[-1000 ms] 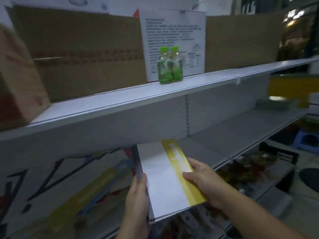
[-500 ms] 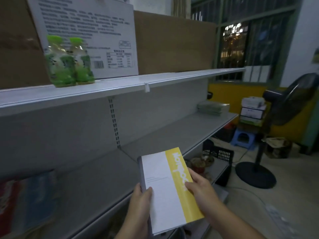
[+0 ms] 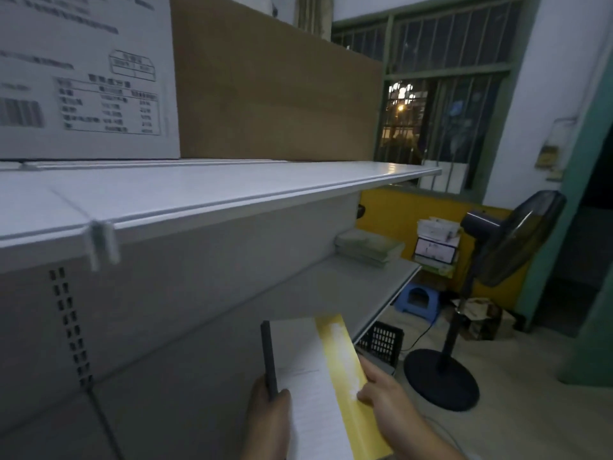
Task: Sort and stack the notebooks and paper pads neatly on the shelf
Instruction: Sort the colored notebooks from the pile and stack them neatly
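Left hand (image 3: 268,423) and right hand (image 3: 388,403) hang before the grey metal shelf (image 3: 298,310); a pale-green pad stack (image 3: 368,249) lies far beyond the right hand; both hands grip the white-and-yellow paper notebook (image 3: 315,376) by spine and yellow edge.

Small shop or stockroom, by the look. White metal retail shelving (image 3: 232,190) with a slotted back panel (image 3: 69,323) is running along the wall. A barcode-labelled carton (image 3: 83,78) is sitting on top. A pedestal fan (image 3: 517,240) is standing near a barred window (image 3: 441,104).
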A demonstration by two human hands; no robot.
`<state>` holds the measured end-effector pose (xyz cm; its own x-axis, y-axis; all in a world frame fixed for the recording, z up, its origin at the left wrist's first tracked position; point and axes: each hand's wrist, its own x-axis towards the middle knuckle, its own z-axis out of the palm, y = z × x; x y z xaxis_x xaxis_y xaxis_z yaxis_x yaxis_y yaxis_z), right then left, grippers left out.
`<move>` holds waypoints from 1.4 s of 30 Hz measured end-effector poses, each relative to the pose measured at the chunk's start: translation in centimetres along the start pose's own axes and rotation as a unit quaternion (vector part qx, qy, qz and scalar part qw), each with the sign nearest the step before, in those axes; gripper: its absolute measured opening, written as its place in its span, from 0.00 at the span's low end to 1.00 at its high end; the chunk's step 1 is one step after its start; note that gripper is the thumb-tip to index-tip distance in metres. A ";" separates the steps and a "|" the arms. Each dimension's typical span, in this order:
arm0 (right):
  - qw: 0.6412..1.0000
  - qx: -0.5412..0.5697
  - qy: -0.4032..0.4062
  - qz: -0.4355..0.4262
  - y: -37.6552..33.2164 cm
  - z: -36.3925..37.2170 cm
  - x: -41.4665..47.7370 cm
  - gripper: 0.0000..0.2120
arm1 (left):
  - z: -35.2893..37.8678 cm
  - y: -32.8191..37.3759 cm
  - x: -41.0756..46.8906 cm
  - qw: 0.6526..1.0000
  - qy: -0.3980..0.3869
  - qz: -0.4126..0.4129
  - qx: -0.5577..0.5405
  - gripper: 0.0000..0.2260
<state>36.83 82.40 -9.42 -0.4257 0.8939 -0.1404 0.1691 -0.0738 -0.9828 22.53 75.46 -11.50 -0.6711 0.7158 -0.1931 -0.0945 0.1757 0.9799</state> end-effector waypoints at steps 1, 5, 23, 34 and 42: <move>1.000 0.000 0.002 0.007 0.3 -0.8 1.5 0.29 | 1.3 0.2 1.0 1.000 -0.001 0.001 -0.002 0.14; 0.997 0.007 0.010 0.071 2.5 -3.4 7.5 0.24 | 5.4 -0.2 5.1 1.000 0.002 -0.022 0.010 0.14; 0.961 -0.235 -0.109 -0.091 -0.3 -18.0 39.8 0.19 | 27.0 4.2 22.2 0.997 0.064 0.025 -0.039 0.37; 0.878 -0.409 -0.079 -0.237 2.5 -18.8 46.5 0.19 | 30.0 1.7 25.9 0.859 0.115 0.115 0.485 0.37; 0.892 -0.394 -0.047 -0.216 2.9 -18.8 47.4 0.05 | 29.2 -0.2 27.6 0.817 0.181 0.247 0.488 0.25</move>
<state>33.88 132.84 -16.63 -0.6689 0.7199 0.1849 0.5277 0.6352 -0.5640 25.50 114.97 -18.46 -0.6401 0.6463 0.4154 0.7671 0.5070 0.3931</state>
